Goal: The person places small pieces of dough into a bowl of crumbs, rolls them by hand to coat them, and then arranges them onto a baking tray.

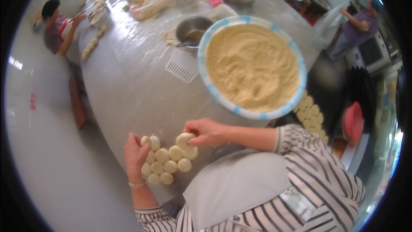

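Several round pale dough pieces point(162, 155) lie packed together on the metal tabletop point(135, 96) close to my body. At their far left edge, my left hand point(136, 151) pinches a small dough piece point(145, 140) between thumb and fingers. My right hand point(206, 132) grips a flattened dough disc point(184, 140) just above the right end of the group, partly covering the pieces below. Beyond my right forearm stands a big white-and-blue basin point(207, 82) full of yellowish crumbly filling point(254, 67).
Left of the basin are a white slotted plastic scraper point(182, 65) and a metal bowl point(190, 27). A person point(61, 29) works at the table's far left beside a dough rope point(94, 42); another person point(357, 25) stands at right. More dough pieces point(310, 114) lie behind the basin's right edge.
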Action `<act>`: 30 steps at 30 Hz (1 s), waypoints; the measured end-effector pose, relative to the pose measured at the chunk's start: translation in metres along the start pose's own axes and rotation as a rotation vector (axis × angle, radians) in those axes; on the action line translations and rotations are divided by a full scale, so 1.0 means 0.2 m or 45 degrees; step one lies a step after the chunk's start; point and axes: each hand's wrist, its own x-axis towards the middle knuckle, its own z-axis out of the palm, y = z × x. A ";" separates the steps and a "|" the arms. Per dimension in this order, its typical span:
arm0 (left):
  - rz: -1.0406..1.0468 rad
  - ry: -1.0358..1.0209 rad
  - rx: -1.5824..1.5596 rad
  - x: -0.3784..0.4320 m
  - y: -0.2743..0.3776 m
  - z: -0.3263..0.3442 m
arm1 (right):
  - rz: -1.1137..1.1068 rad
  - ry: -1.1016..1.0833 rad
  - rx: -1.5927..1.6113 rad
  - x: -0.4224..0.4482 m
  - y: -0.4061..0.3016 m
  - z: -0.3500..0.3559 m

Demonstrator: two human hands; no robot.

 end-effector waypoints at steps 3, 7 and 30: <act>0.181 -0.060 -0.382 -0.03 0.40 -0.09 | -0.055 0.178 -0.029 -0.38 -0.10 -0.30; 0.582 0.002 -0.564 0.08 1.06 0.07 | -0.080 0.929 -0.262 -0.66 -0.03 -0.57; 1.612 -0.283 -0.153 0.13 1.66 0.59 | 0.250 0.936 -1.398 -0.75 0.21 -0.77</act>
